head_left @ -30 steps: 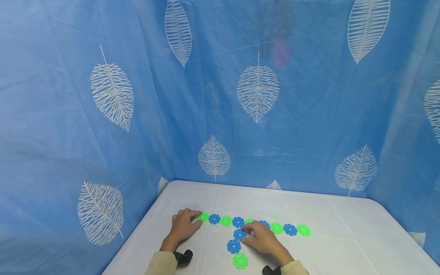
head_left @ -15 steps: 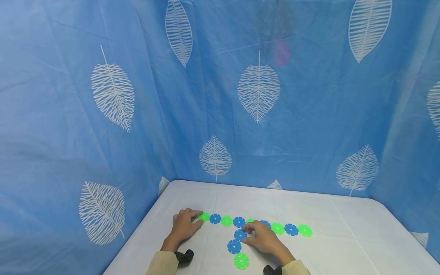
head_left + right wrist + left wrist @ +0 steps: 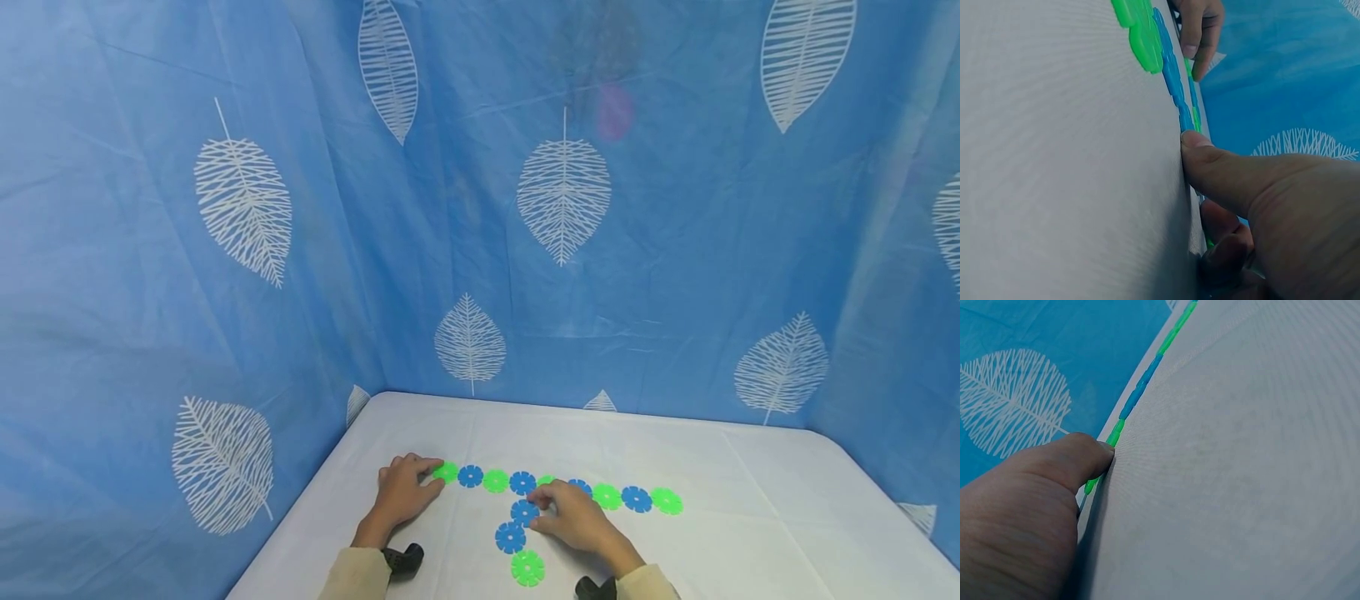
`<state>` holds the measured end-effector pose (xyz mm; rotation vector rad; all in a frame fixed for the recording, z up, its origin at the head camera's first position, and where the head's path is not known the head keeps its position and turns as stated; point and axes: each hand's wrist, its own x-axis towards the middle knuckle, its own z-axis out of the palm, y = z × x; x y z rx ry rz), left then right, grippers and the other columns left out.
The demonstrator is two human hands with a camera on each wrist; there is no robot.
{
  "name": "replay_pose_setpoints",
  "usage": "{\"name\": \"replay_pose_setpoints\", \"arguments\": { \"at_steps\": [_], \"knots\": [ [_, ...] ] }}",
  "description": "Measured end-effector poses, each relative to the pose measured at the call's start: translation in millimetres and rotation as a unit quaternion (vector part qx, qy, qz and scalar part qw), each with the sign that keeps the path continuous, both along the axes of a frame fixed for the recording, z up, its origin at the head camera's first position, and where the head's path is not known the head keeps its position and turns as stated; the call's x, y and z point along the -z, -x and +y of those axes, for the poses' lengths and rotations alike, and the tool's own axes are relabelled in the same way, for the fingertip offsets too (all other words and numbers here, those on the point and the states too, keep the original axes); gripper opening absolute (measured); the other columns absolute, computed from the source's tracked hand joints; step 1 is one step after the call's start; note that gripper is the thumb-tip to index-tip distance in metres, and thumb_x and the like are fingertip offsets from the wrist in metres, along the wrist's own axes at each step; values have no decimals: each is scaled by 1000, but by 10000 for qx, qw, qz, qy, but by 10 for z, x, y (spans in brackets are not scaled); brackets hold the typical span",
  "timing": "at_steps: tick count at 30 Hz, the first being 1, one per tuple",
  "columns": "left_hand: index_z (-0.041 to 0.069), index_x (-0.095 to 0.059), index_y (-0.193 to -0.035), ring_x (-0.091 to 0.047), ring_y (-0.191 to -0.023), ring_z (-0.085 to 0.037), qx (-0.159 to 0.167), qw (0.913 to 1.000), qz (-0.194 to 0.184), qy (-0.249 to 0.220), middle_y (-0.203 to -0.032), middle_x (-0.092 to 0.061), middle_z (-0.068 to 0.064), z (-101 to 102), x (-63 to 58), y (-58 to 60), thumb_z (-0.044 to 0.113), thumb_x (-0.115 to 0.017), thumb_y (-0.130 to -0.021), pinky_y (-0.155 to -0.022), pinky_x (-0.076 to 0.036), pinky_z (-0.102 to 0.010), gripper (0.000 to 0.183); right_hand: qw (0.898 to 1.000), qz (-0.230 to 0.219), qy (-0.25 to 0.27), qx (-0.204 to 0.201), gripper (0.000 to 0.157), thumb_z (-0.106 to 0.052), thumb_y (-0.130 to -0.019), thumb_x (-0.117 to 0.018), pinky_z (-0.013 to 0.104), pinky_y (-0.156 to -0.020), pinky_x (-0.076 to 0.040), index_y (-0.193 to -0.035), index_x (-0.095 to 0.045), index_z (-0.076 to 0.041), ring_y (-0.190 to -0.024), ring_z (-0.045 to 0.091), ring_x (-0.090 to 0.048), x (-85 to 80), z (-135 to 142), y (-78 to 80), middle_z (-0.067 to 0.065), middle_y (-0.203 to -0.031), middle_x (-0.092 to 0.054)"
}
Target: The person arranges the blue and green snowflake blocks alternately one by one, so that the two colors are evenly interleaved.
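Note:
Green and blue notched plastic discs lie in a row across the white table. In the head view my left hand (image 3: 402, 492) holds the green disc (image 3: 447, 472) at the row's left end, index fingertip on its far edge and thumb on the near one. Just below the row, my right hand (image 3: 572, 518) has thumb and index finger at opposite edges of a blue disc (image 3: 522, 512); it partly covers discs behind it. In the right wrist view its thumb (image 3: 1210, 159) meets the blue disc's edge (image 3: 1185, 119). Nearer to me are another blue disc (image 3: 511, 537) and a green disc (image 3: 528, 568).
The row runs right to a green disc (image 3: 667, 501), past a blue one (image 3: 637, 499). A white cloth covers the table (image 3: 750, 533). Blue curtains (image 3: 660, 317) with white leaf prints stand behind and to both sides. Black camera mounts (image 3: 405, 560) sit at the wrists.
Both hands stay at their discs, and the discs keep their arrangement. Only the head view shifts very slightly.

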<state>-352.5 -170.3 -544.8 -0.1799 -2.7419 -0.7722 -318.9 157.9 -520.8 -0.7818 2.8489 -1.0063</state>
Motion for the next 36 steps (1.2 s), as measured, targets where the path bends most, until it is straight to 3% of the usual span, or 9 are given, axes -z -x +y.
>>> {"name": "replay_pose_setpoints", "arguments": {
  "at_steps": [13,24,36],
  "knots": [
    [28,-74,-119,-52,-95,-14,13,10000,70,-3,-100,-67,6,13,-19,2,38,-75,-85,-81,-30,-41,35,9998,28,90,-184,34,-33,-84,-79,26,-69,-44,-111,-70,-15,-77,3,-51,-48,15,41,-9,-89,-59],
    [29,-74,-118,-53,-97,-15,-25,10000,61,-9,-101,-68,5,8,-35,17,39,-75,-85,-82,-31,-41,35,9995,288,99,-42,37,-37,-82,-80,34,-85,-51,-112,-67,-21,-92,6,-61,-25,25,61,-16,-96,-64],
    [29,-74,-118,-52,-95,-14,-20,10000,-4,2,-98,-66,7,-2,-4,-3,38,-75,-85,-83,-31,-41,34,9992,185,178,-312,37,-35,-86,-77,23,-64,-43,-118,-64,-24,-65,-1,-51,45,63,74,-18,-86,-64]
  ]
}}
